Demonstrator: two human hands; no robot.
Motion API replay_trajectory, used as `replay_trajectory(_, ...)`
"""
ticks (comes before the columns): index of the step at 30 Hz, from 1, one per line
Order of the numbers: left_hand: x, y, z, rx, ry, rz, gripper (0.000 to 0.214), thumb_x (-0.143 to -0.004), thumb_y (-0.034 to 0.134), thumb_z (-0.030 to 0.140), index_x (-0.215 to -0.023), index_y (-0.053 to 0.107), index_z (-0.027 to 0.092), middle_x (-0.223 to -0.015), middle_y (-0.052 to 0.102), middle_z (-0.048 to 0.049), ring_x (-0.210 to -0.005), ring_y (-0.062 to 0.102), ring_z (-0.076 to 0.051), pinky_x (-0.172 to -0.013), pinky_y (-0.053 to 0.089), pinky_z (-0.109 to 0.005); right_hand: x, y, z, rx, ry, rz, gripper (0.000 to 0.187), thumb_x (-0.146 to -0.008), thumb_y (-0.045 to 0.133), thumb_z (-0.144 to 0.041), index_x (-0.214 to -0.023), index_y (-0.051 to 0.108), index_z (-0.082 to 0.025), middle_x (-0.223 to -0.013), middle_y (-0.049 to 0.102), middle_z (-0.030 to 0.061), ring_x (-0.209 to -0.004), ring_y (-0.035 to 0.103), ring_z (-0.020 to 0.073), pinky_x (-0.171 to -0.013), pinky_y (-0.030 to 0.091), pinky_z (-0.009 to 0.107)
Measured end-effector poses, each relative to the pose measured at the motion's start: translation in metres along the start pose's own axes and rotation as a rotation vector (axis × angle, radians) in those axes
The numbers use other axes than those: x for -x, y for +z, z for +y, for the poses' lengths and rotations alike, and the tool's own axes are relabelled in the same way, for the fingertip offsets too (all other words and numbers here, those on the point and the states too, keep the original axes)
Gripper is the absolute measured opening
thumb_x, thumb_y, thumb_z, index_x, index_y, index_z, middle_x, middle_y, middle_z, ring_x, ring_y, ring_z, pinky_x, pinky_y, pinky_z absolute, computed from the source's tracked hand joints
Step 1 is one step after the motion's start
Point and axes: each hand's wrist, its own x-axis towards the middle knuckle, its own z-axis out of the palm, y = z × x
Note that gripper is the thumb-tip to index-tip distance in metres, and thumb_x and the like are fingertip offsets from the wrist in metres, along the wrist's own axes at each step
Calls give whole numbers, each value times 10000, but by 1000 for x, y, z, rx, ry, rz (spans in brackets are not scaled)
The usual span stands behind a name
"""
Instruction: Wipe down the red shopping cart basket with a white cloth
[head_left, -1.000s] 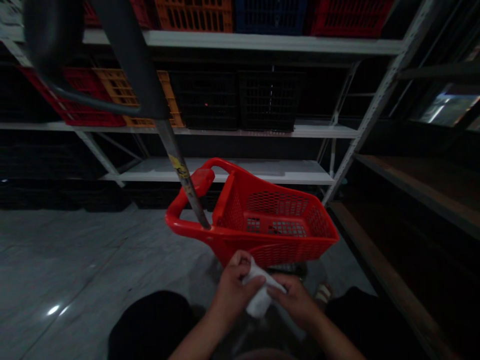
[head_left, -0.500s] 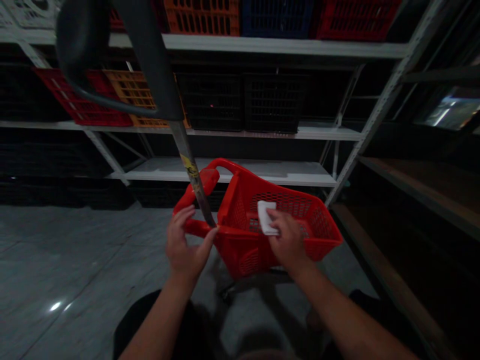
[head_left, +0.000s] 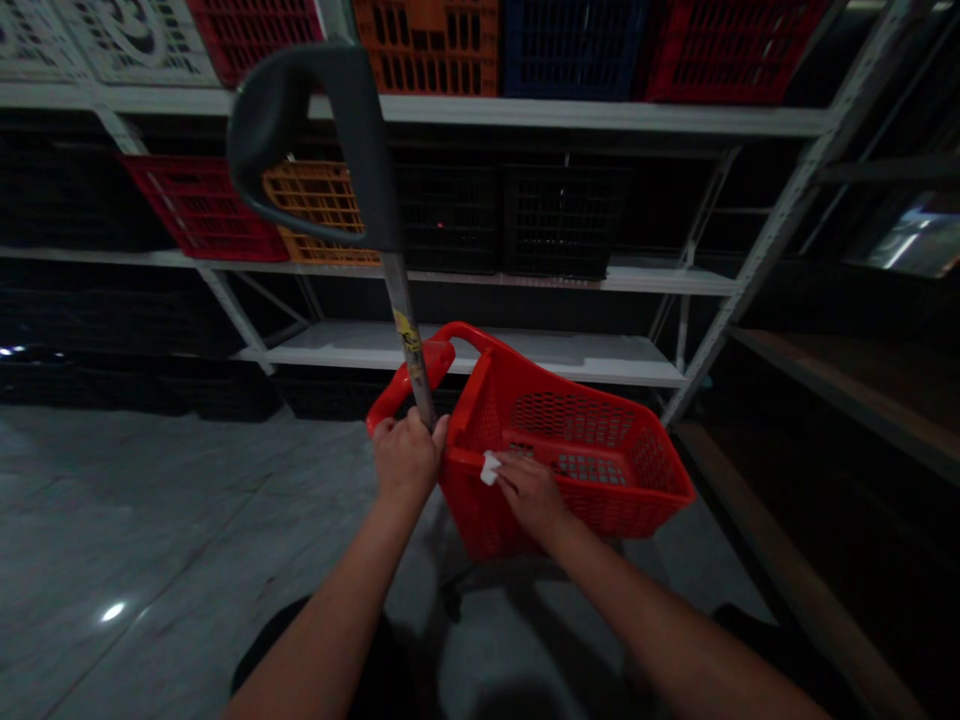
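A red plastic shopping cart (head_left: 570, 484) stands in front of me, angled to the right. My left hand (head_left: 407, 455) is closed around the side arm of its handle, right at the lower end of a metal pole (head_left: 409, 330). That pole rises towards me and ends in a dark grey looped grip (head_left: 367, 150); my fingers hide its foot. Between the fingertips of my right hand (head_left: 531, 492) is a small, crumpled white cloth (head_left: 490, 468), which lies against the cart's near rim beside the left hand.
Behind the cart runs a white metal shelf rack (head_left: 600, 112) with red, orange, blue, white and black plastic crates. To the right are dark shelves with a low edge (head_left: 817, 385) close to the cart. Grey floor (head_left: 150, 520) extends at the left.
My left hand has gone from spread fingers to a closed grip on the handle arm. The right hand has moved left with the white cloth, from over the basket to its near rim.
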Motion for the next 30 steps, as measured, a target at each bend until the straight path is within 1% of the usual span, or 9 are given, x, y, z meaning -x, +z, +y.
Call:
replay_trajectory(3,-10,6,-1,9,13,-5,472,-841,243,470,-799,544,109,-656,628,-105,-637,569,-218,-782,335,-349,-15,19,-7,-60,62,59,178,-829,461,-167,-866,635,-179,-1063,628,75,-997,564,145,-911,417,303)
replay_trajectory(6,-18,11,-4,35,16,3,480,-845,235,458,-804,547,96,-665,627,-117,-641,566,-222,-778,333,-355,-24,26,-13,-139,131,120,167,-837,453,-175,-852,619,-184,-1034,635,65,-971,569,139,-893,416,286)
replay_trajectory(12,-27,21,-8,45,28,13,470,-846,241,451,-817,551,99,-688,637,-119,-653,568,-223,-777,339,-347,-44,-2,-12,-30,230,353,150,-842,445,-217,-821,588,-179,-954,602,78,-943,519,179,-867,382,341)
replay_trajectory(15,-28,22,-8,34,20,24,468,-845,242,450,-815,552,100,-679,636,-119,-649,567,-228,-764,344,-346,-49,-3,-9,6,150,186,106,-810,505,-226,-789,599,-181,-955,583,74,-923,515,178,-845,387,318)
replay_trajectory(18,-28,22,-8,41,27,26,467,-845,240,442,-804,557,101,-664,631,-118,-629,561,-226,-754,345,-351,-49,8,-7,-91,119,8,105,-794,537,-242,-748,612,-185,-897,586,44,-837,543,147,-760,417,260)
replay_trajectory(21,-29,23,-8,64,21,14,477,-842,238,445,-802,563,99,-643,624,-116,-620,556,-228,-763,346,-362,-48,17,-3,-118,270,34,107,-768,575,-255,-837,619,-186,-835,593,27,-764,549,141,-697,421,250)
replay_trajectory(23,-30,24,-8,74,7,10,479,-838,245,450,-809,566,96,-637,624,-115,-622,556,-229,-773,345,-367,-49,18,0,-95,312,35,182,-734,617,-249,-908,624,-194,-826,597,24,-739,546,142,-678,414,249)
replay_trajectory(26,-33,27,-9,65,1,24,469,-835,256,445,-809,568,97,-623,624,-107,-607,557,-223,-783,346,-363,-53,18,5,-91,247,-19,116,-735,625,-241,-837,667,-207,-781,592,13,-702,540,127,-650,399,228)
replay_trajectory(30,-38,31,-9,50,13,44,464,-840,253,438,-795,565,98,-626,627,-107,-606,558,-216,-776,350,-347,-69,26,7,-140,218,28,102,-767,593,-231,-736,679,-186,-712,586,4,-678,545,114,-623,394,205)
